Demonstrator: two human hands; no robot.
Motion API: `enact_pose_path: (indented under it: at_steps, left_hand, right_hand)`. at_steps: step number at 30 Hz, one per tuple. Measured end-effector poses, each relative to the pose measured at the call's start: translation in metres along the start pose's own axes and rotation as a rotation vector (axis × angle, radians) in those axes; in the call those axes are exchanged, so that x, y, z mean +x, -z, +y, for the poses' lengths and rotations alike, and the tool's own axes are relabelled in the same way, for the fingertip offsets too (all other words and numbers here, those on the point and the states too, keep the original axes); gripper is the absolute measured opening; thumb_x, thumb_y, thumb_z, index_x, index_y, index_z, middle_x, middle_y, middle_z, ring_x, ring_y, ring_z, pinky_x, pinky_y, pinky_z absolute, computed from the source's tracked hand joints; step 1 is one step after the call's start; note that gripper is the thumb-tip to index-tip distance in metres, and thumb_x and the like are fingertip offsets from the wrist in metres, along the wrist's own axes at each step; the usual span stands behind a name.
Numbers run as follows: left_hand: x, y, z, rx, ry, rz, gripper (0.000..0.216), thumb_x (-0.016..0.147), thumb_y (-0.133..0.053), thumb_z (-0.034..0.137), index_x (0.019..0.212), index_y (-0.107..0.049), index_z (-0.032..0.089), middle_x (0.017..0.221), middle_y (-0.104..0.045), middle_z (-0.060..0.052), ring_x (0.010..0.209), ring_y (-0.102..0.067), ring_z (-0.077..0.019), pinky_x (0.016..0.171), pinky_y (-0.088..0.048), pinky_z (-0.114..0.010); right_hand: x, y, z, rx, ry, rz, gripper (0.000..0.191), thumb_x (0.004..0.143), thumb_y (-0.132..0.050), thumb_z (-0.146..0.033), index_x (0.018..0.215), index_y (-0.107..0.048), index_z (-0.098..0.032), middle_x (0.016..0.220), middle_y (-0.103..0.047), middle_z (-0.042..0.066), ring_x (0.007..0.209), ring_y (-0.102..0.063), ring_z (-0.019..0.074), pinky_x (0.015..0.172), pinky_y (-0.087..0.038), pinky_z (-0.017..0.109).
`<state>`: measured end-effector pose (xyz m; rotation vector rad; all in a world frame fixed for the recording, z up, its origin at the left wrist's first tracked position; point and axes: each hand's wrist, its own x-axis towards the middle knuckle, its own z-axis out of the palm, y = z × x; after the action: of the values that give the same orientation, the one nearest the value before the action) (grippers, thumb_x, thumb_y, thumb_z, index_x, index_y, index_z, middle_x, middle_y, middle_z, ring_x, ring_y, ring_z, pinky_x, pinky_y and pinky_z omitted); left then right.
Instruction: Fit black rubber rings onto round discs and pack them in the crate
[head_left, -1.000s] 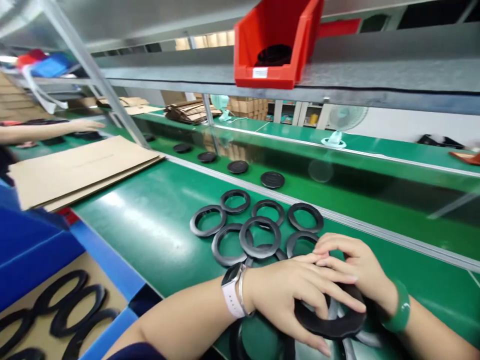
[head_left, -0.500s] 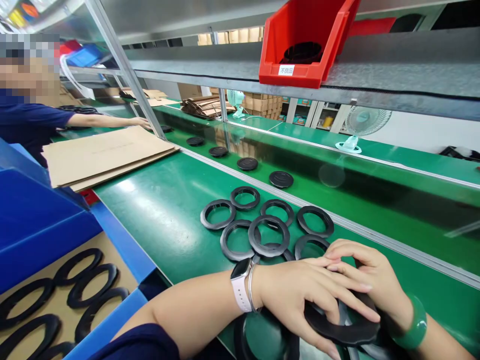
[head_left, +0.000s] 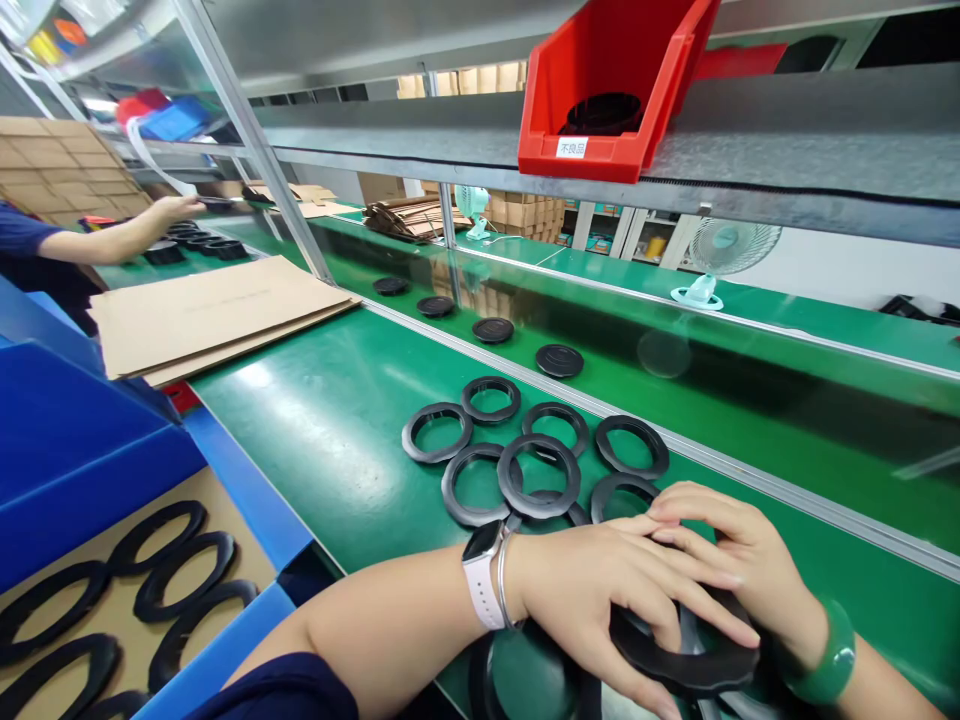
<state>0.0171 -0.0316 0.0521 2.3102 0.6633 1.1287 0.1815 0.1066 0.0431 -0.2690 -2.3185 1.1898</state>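
Note:
My left hand (head_left: 630,595), with a watch and a thin bracelet at the wrist, lies across a black ring (head_left: 697,665) low in the view. Its fingers wrap over the ring, with the thumb at the near side. Beyond it, my right hand (head_left: 742,555), under a green bangle, bends round the far side of the same ring; its fingertips meet my left fingers and partly hide behind them. More black rings (head_left: 538,476) lie just past my hands on the green bench, some overlapping. Another ring (head_left: 487,685) shows below my left wrist.
Left, a blue bin (head_left: 289,595) holds several black rings on cardboard. Flat cardboard sheets (head_left: 225,300) lie on the bench. Black discs (head_left: 559,360) sit on the green strip beyond a metal rail. A red bin (head_left: 585,160) stands on the shelf above. A co-worker's arm (head_left: 112,240) reaches in left.
The co-worker's hand has moved left and up, away from the metal post, and the disc near it no longer shows on the strip. My hands and the ring stay almost still.

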Motion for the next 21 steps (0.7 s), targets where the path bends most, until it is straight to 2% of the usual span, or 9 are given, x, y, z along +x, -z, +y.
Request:
enact_pose_path:
  at_steps: [3,7,11,14,17,19,21]
  left_hand:
    - [0.000,0.003,-0.001,0.038,-0.006,-0.060,0.028,0.084,-0.066,0.035,0.064,-0.050,0.023,0.129,-0.065,-0.022,0.143,-0.037,-0.0201,0.120,-0.022,-0.031]
    - [0.001,0.008,-0.005,0.196,-0.055,-0.211,0.031,0.087,-0.060,0.046,0.069,-0.060,0.021,0.137,-0.060,-0.017,0.148,-0.026,-0.0187,0.120,-0.019,-0.027]
    - [0.002,0.008,-0.015,0.344,-0.131,-0.323,0.022,0.085,-0.062,0.036,0.082,-0.068,0.015,0.139,-0.057,-0.016,0.150,-0.012,-0.0177,0.120,-0.016,-0.024]
    - [0.000,0.009,-0.019,0.377,-0.119,-0.392,0.020,0.082,-0.065,0.036,0.086,-0.067,0.016,0.141,-0.057,-0.014,0.150,-0.005,-0.0154,0.120,-0.016,-0.025]
    - [-0.005,0.012,-0.017,0.319,-0.056,-0.342,0.027,0.089,-0.057,0.045,0.081,-0.064,0.020,0.144,-0.054,-0.011,0.150,-0.016,-0.0144,0.119,-0.021,-0.025]
    - [-0.006,0.012,-0.010,0.182,-0.010,-0.222,0.038,0.090,-0.053,0.054,0.072,-0.060,0.022,0.139,-0.059,-0.013,0.146,-0.031,-0.0184,0.119,-0.025,-0.029]
    - [-0.005,0.010,-0.001,0.012,0.042,-0.063,0.042,0.086,-0.057,0.058,0.065,-0.057,0.022,0.128,-0.067,-0.016,0.139,-0.044,-0.0254,0.119,-0.027,-0.037]
  right_hand:
    - [0.000,0.002,0.003,0.020,0.070,-0.034,0.013,0.091,-0.065,-0.034,0.091,-0.076,-0.026,0.088,-0.070,0.007,0.079,-0.068,0.0199,0.069,-0.058,0.027]
    - [0.001,0.004,0.007,0.049,0.126,-0.057,0.012,0.091,-0.064,-0.031,0.090,-0.076,-0.029,0.087,-0.070,0.008,0.078,-0.068,0.0211,0.066,-0.060,0.028]
    - [0.000,0.003,0.007,0.101,0.124,-0.069,0.015,0.090,-0.063,-0.034,0.088,-0.077,-0.030,0.084,-0.069,0.010,0.075,-0.068,0.0236,0.061,-0.060,0.030]
    - [0.001,0.001,0.006,0.116,0.111,-0.082,0.017,0.091,-0.062,-0.036,0.087,-0.077,-0.030,0.082,-0.068,0.010,0.072,-0.068,0.0235,0.059,-0.060,0.030]
    - [0.003,-0.002,0.007,0.121,0.137,-0.074,0.016,0.092,-0.062,-0.034,0.087,-0.076,-0.029,0.082,-0.068,0.008,0.072,-0.067,0.0215,0.060,-0.059,0.029]
    - [0.005,-0.006,0.006,0.107,0.148,-0.051,0.015,0.093,-0.061,-0.032,0.086,-0.074,-0.027,0.082,-0.068,0.006,0.072,-0.067,0.0194,0.063,-0.057,0.028]
    - [0.007,-0.011,0.003,0.065,0.148,-0.016,0.015,0.094,-0.061,-0.031,0.084,-0.071,-0.024,0.080,-0.068,0.004,0.072,-0.065,0.0170,0.066,-0.054,0.026]
